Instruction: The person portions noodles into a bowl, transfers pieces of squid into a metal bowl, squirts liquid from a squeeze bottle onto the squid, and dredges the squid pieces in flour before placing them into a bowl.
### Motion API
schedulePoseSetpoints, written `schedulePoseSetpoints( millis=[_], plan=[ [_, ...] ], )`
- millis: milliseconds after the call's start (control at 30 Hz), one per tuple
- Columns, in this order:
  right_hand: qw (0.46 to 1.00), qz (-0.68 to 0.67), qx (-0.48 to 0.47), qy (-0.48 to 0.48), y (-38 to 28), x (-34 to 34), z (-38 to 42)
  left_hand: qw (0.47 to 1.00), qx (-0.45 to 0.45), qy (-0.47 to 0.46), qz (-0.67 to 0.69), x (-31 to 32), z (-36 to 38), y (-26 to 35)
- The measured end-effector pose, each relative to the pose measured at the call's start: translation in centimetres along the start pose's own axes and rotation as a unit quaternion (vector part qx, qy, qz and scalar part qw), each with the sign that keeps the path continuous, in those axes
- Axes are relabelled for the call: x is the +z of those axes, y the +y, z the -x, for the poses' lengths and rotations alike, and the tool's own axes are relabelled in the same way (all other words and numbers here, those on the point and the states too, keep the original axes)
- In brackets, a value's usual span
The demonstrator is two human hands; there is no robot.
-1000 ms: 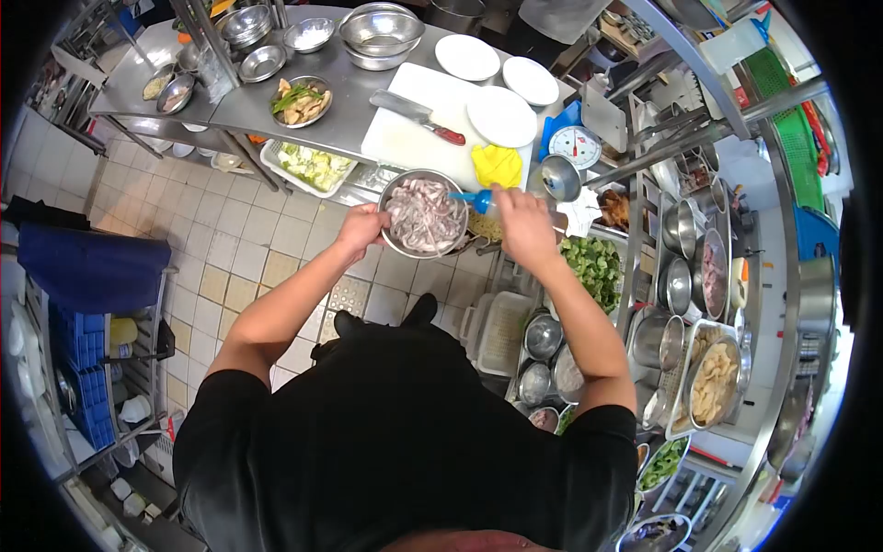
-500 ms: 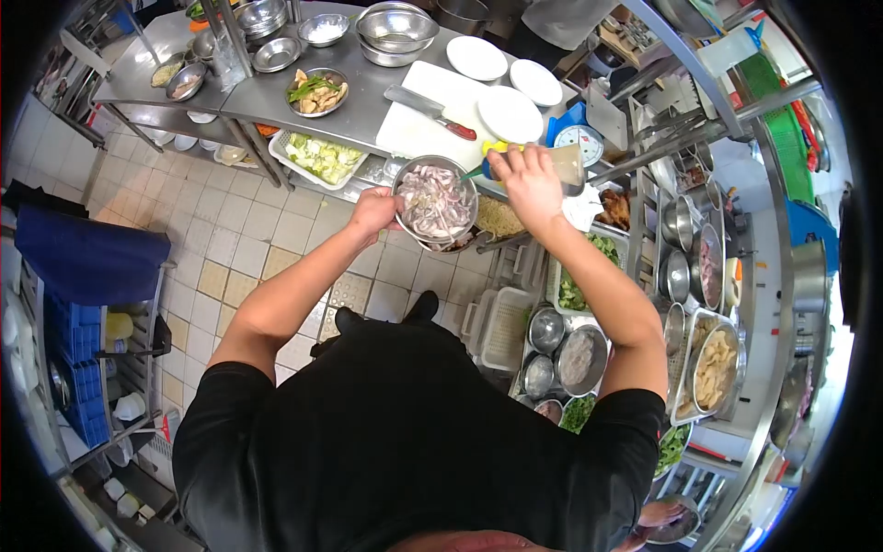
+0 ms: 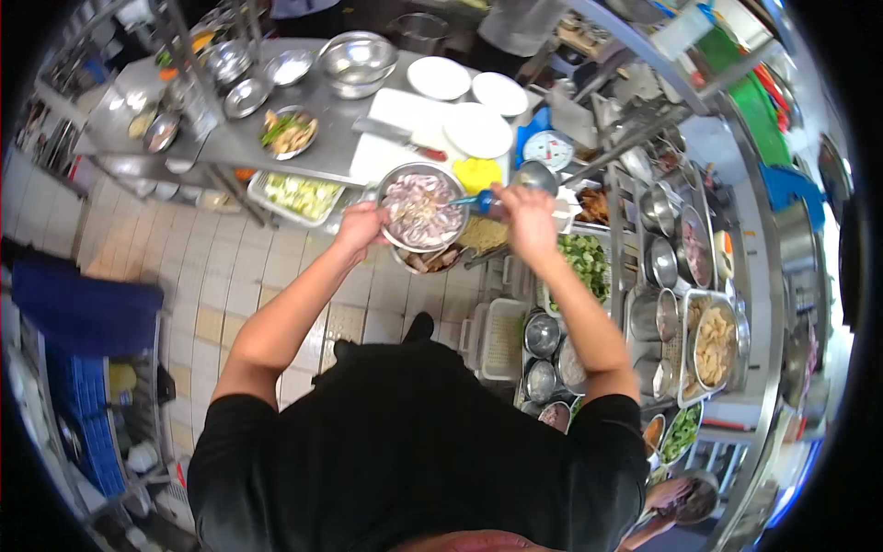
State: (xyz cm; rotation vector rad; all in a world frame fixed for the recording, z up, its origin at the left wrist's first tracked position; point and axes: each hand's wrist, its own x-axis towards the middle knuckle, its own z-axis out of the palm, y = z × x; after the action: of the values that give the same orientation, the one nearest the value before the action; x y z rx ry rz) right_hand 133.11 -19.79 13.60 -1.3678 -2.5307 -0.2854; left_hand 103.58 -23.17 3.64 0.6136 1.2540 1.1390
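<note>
My left hand [image 3: 362,225] grips the left rim of a round metal bowl [image 3: 425,249], held up in front of the counter. Inside lie pale, purplish sliced strips [image 3: 421,210], with a small yellowish patch in the middle. In my right hand [image 3: 530,221] is a squeeze bottle [image 3: 489,204], tilted on its side with its blue nozzle over the bowl's right rim. The bottle's pale body sticks out to the right of my fingers. Under the bowl, a container of brownish pieces [image 3: 430,261] is partly hidden.
On the counter are a white cutting board [image 3: 368,158], a knife [image 3: 384,130], white plates [image 3: 477,131] and a dial scale [image 3: 548,149]. Trays of greens [image 3: 583,267] and metal bowls [image 3: 543,334] stand to my right. Another person's hands [image 3: 664,495] are at lower right.
My right hand has turned the bottle and brought its nozzle to the bowl's right rim. The view has shifted, while my left hand keeps its hold on the bowl.
</note>
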Motion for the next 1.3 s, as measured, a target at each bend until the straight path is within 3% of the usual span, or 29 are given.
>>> schedulePoseSetpoints(
  millis=[33,167,233,267,300,400,500,567,633,767,833,900,967,1000,1033,1067,1100,1133,1167,1200,1233,1267,1300],
  plan=[
    [0.994,-0.103,0.032,-0.028,0.7,1.3,0.7,1.000,-0.005,-0.010,0.016,0.4,0.1,0.9],
    [0.923,-0.333,0.163,0.098,-0.5,2.3,3.2,0.998,0.010,-0.050,0.021,2.6,0.3,4.2],
    [0.837,-0.466,0.235,0.164,0.3,3.2,2.8,0.997,0.008,-0.076,0.024,3.4,0.3,5.7],
    [0.763,-0.566,0.221,0.221,0.8,1.8,1.8,0.996,0.006,-0.084,0.022,4.0,0.3,6.3],
    [0.729,-0.602,0.235,0.227,2.0,-0.6,0.7,0.996,0.003,-0.088,0.022,4.4,0.4,6.6],
    [0.754,-0.537,0.145,0.351,7.0,-11.1,-3.7,0.996,-0.011,-0.086,0.032,5.3,0.5,7.2],
    [0.776,-0.431,0.153,0.435,11.8,-22.7,-8.2,0.995,-0.017,-0.089,0.029,5.9,0.3,6.7],
    [0.823,-0.255,0.151,0.484,17.5,-27.5,-11.5,0.996,-0.022,-0.078,0.039,6.3,0.4,5.7],
    [0.801,-0.253,0.175,0.513,18.2,-30.7,-13.5,0.996,-0.021,-0.085,0.028,5.7,-1.7,3.5],
    [0.780,-0.120,0.298,0.537,27.8,-26.1,-18.8,0.999,-0.019,-0.037,0.001,8.6,-1.2,2.4],
    [0.785,-0.065,0.244,0.566,31.8,-22.9,-19.6,1.000,-0.021,-0.007,0.017,10.7,-1.0,2.3],
    [0.797,0.045,0.201,0.567,29.4,-23.0,-16.6,0.999,-0.017,-0.002,0.034,11.6,-1.5,1.8],
    [0.802,-0.133,0.131,0.567,26.9,-21.3,-11.9,0.998,-0.019,0.018,0.050,12.1,-2.2,1.2],
    [0.853,-0.104,0.157,0.487,28.0,-18.9,-8.8,0.998,-0.019,0.031,0.059,12.4,-2.4,0.9],
    [0.835,-0.092,0.075,0.537,30.4,-15.7,-7.0,0.997,-0.018,0.043,0.063,12.3,-2.5,0.7],
    [0.854,-0.108,0.071,0.504,34.0,-13.0,-4.8,0.996,-0.015,0.054,0.069,12.4,-2.6,0.4],
    [0.836,-0.070,0.092,0.536,39.3,-10.2,-3.3,0.995,-0.014,0.066,0.076,12.9,-2.5,0.4],
    [0.814,-0.174,0.223,0.508,45.5,-8.3,-1.7,0.991,0.002,0.094,0.095,14.1,-2.3,0.9],
    [0.812,-0.037,0.352,0.465,51.9,-7.4,-0.3,0.984,0.017,0.128,0.120,15.3,-2.0,0.8],
    [0.859,0.135,0.327,0.371,60.7,-4.5,2.3,0.989,0.017,0.105,0.102,13.1,-2.9,-0.6],
    [0.858,0.097,0.312,0.396,66.4,-3.0,3.9,0.982,0.026,0.139,0.122,13.0,-2.8,-1.3],
    [0.909,0.157,0.280,0.267,71.8,-2.8,4.7,0.984,0.019,0.161,0.071,12.0,-3.3,-2.0],
    [0.884,0.260,0.357,0.151,79.0,0.0,4.6,0.983,0.040,0.164,0.070,12.0,-3.3,-2.4]
  ],
)
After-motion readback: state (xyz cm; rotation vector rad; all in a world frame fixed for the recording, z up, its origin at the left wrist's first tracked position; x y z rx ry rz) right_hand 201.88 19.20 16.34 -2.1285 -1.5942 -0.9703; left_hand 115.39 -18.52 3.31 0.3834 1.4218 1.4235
